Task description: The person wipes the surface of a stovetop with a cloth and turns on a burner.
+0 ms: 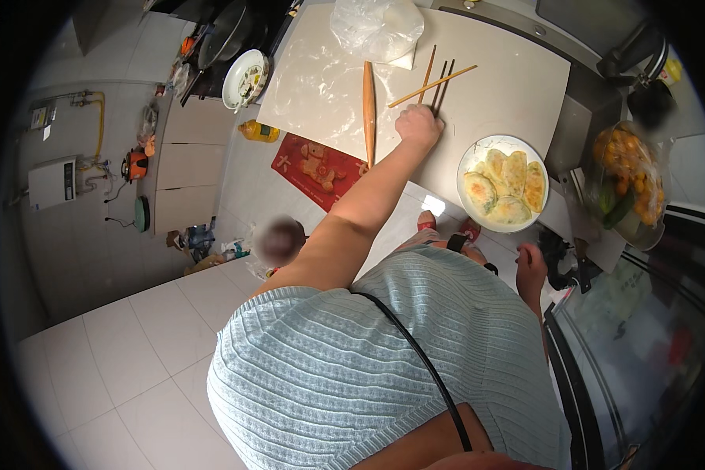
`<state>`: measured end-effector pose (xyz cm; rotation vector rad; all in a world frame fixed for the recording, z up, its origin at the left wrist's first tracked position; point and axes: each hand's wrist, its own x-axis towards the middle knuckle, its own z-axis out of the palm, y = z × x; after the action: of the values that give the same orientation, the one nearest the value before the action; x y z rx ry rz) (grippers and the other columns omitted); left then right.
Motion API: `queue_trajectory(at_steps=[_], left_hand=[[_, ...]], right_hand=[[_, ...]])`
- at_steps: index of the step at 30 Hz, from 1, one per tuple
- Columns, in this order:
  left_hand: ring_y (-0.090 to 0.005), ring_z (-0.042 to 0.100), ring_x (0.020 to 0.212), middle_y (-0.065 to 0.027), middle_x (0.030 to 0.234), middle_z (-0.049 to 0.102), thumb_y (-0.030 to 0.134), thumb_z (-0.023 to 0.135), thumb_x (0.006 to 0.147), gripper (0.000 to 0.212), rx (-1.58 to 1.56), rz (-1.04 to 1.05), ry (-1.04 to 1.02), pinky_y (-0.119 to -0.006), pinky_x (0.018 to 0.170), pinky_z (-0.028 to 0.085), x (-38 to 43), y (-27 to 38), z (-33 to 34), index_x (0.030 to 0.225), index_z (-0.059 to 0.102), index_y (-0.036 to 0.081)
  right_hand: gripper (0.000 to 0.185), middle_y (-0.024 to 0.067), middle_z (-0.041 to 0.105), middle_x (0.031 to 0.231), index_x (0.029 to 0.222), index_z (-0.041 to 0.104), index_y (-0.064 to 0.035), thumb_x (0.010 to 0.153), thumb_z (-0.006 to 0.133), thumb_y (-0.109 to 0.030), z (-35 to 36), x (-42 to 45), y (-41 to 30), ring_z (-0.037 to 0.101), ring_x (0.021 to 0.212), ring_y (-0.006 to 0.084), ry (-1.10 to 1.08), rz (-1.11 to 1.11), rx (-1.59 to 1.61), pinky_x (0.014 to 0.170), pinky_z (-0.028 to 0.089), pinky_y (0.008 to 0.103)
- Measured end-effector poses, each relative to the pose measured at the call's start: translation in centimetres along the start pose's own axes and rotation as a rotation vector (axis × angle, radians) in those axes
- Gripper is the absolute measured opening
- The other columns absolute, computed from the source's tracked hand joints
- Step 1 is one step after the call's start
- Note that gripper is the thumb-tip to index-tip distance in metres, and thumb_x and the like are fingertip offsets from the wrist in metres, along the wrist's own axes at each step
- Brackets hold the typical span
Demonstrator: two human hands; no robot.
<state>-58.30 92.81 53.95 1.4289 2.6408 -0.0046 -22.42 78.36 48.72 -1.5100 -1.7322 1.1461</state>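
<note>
My left hand reaches over the flour-dusted pale tabletop, its fingers curled around the lower ends of chopsticks. Dark chopsticks and a light wooden chopstick run up from the fist; a second light chopstick lies slantwise across them. Left of that hand is a tapered wooden rolling pin. My right hand hangs low beside my body, fingers loosely bent, with no object visible in it. Nearby, a white plate of browned, filled half-moon pastries stands at the table's near right corner.
A clear plastic bag lies at the far edge. Left are a patterned bowl, an oil bottle and a red mat. Bagged orange fruit and a knife are on the right. A blurred round shape is left.
</note>
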Motion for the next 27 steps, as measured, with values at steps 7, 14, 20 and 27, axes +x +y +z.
queue_trajectory(at_steps=[7, 14, 20, 27], left_hand=[[-0.0223, 0.063, 0.077, -0.0121, 0.088, 0.066, 0.031, 0.055, 0.077, 0.03, -0.097, 0.032, -0.343, -0.032, 0.063, 0.049, 1.8, -1.9, -2.8, 0.087, 0.065, 0.005], [-0.0045, 0.037, 0.044, -0.0046, 0.068, 0.056, 0.019, 0.051, 0.086, 0.015, -1.334, -0.102, -0.963, -0.018, 0.034, 0.025, -2.2, -6.9, -5.6, 0.085, 0.053, 0.005], [-0.0128, 0.053, 0.06, -0.008, 0.071, 0.057, 0.024, 0.054, 0.087, 0.027, -1.071, 0.381, -0.78, -0.025, 0.051, 0.043, -10.6, -3.3, -2.3, 0.1, 0.046, 0.002], [-0.0362, 0.061, 0.06, -0.0197, 0.065, 0.06, 0.019, 0.053, 0.082, 0.024, -0.266, 0.517, -0.193, -0.044, 0.053, 0.05, -12.7, 0.0, -0.5, 0.094, 0.046, 0.0]], right_hand=[[0.012, 0.0129, 0.062, 0.084, 0.093, 0.059, -0.0014, 0.086, 0.051, -0.006, 0.6, -0.2, -0.7, 0.06, 0.069, 0.0246, 0.006, -0.022, -0.021, 0.064, 0.047, 0.0321], [0.016, 0.0106, 0.063, 0.085, 0.097, 0.058, 0.0, 0.089, 0.049, -0.01, 1.2, -0.8, -3.5, 0.061, 0.071, 0.0192, -0.037, 0.16, 0.197, 0.064, 0.048, 0.0298], [0.029, 0.0133, 0.06, 0.102, 0.113, 0.049, 0.002, 0.09, 0.048, -0.016, 2.8, 1.5, -4.9, 0.064, 0.085, 0.0222, -0.152, 0.498, 0.932, 0.074, 0.051, 0.0311], [0.033, 0.0148, 0.061, 0.103, 0.114, 0.048, 0.0037, 0.085, 0.049, -0.012, 4.1, 4.0, -3.2, 0.065, 0.085, 0.0253, -0.161, 0.596, 0.969, 0.07, 0.054, 0.0317]])
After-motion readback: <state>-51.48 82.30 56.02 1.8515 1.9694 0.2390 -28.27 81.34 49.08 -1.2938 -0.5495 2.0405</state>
